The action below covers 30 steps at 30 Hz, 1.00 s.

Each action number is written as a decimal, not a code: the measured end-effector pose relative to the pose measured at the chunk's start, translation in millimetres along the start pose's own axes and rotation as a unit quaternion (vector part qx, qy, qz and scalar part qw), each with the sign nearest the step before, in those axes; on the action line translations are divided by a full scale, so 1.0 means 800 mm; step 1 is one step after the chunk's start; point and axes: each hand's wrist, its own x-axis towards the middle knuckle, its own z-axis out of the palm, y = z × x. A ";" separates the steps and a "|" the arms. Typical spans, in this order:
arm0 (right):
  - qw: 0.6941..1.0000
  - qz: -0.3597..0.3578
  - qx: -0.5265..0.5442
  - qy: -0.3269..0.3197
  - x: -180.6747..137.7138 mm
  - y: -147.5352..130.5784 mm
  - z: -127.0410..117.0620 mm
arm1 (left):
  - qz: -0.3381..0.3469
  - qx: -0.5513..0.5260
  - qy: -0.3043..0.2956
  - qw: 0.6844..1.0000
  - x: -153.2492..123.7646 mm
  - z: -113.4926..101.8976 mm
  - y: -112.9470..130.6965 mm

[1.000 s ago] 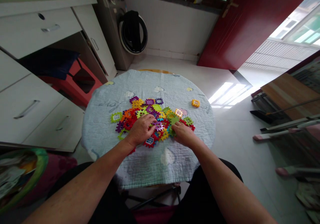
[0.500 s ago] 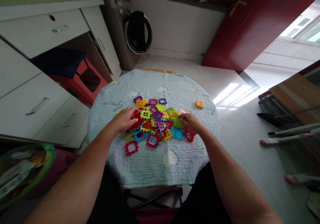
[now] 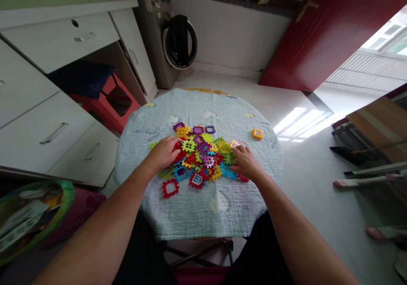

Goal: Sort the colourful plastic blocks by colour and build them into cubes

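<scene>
A heap of colourful plastic interlocking building pieces, square with notched edges, lies in the middle of the cloth-covered table. My left hand rests at the heap's left side, thumb apart from the fingers, over red pieces; its fingertips are partly hidden. At the right side, my right hand has thumb and fingers spread around the edge of the heap, near a green piece and blue pieces. It partly covers a red piece. A red frame piece lies at the heap's near left.
One yellow piece sits alone toward the table's right edge. The pale blue cloth covers the round table. A red stool and white drawers stand left, with a filled bin nearer. Behind is a washing machine.
My right hand has spread its thumb away from its fingers and come down over the red piece at the right edge. My left hand looks nearly the same; the view has shifted slightly.
</scene>
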 end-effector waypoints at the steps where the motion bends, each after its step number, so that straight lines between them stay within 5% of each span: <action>1: 1.000 -0.001 -0.008 -0.006 0.001 -0.003 0.002 | 0.004 -0.009 0.016 1.000 0.000 0.003 0.009; 8: 1.000 -0.018 -0.019 -0.016 0.012 -0.015 0.001 | 0.067 -0.041 0.072 0.994 -0.002 0.022 0.050; 20: 0.999 -0.026 -0.029 -0.009 0.017 -0.015 0.011 | 0.036 -0.002 -0.018 0.999 0.015 0.033 0.015; 30: 0.999 0.020 -0.027 0.018 0.031 -0.016 0.001 | 0.048 0.024 -0.018 0.998 0.027 0.036 0.008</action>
